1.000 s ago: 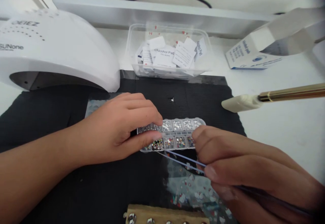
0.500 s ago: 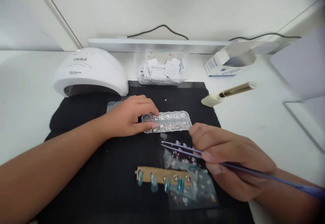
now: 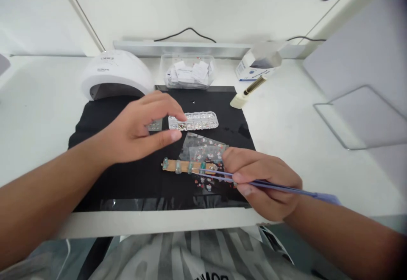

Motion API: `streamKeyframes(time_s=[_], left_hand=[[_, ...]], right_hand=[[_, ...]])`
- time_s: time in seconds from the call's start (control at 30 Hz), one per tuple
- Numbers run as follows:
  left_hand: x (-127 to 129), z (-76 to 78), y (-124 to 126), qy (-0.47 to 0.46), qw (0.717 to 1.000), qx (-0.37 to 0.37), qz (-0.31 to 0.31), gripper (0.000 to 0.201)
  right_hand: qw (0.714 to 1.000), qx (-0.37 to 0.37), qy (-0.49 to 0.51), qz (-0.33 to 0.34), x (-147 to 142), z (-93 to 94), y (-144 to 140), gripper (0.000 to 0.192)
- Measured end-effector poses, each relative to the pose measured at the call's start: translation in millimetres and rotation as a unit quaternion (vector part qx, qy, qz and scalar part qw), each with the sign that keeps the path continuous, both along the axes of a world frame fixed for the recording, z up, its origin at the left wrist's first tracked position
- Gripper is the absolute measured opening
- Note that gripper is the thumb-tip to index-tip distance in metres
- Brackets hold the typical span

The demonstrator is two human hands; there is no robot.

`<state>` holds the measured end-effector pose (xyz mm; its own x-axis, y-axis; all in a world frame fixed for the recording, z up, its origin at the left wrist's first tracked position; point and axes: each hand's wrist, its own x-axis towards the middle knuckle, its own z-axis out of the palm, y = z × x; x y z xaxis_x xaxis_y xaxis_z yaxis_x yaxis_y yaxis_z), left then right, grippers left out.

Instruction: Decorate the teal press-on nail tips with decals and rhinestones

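Observation:
My right hand (image 3: 265, 180) grips thin lilac tweezers (image 3: 280, 187); their tips reach left to a wooden strip (image 3: 182, 166) that carries several teal nail tips. My left hand (image 3: 136, 129) hovers above the black mat (image 3: 127, 182) with fingers spread and thumb out, holding nothing; its fingertips are just left of a clear compartment box of rhinestones (image 3: 193, 120). A clear bag of small decorations (image 3: 203, 146) lies between the box and the strip.
A white nail lamp (image 3: 116, 74) stands at the back left. Behind the mat are a clear tub of alcohol pads (image 3: 187, 71) and an open white-blue carton (image 3: 256, 65). A gold-handled brush (image 3: 246, 92) lies right of the mat. A wire frame (image 3: 356, 117) sits far right.
The view has pulled back and up. My left hand has let go of the rhinestone box and lifted. My right hand has brought the tweezers' tips from near the box down to the wooden strip.

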<state>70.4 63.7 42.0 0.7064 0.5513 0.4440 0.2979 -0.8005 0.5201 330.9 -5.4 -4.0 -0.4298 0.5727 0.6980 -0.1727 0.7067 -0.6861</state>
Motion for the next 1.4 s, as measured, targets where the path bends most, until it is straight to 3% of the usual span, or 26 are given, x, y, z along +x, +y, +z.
streamKeyframes(time_s=[0.17, 0.47, 0.77, 1.4], left_hand=[[0, -10.8, -36, -0.003, 0.998, -0.053, -0.020, 0.019], [0, -34.5, -37, 0.003, 0.994, -0.063, -0.087, 0.018], [0, -38.3, -37, 0.045, 0.990, -0.076, -0.109, 0.016], [0, -36.6, -36, 0.072, 0.987, -0.075, -0.120, 0.023]], right_hand=[[1.000, 0.000, -0.003, 0.019, 1, -7.0, 8, 0.033], [0.998, -0.018, -0.048, 0.022, 9, -10.0, 19, 0.021], [0.992, -0.074, -0.087, 0.045, 13, -5.0, 22, 0.013], [0.988, -0.063, -0.126, 0.069, 14, -2.6, 26, 0.017]])
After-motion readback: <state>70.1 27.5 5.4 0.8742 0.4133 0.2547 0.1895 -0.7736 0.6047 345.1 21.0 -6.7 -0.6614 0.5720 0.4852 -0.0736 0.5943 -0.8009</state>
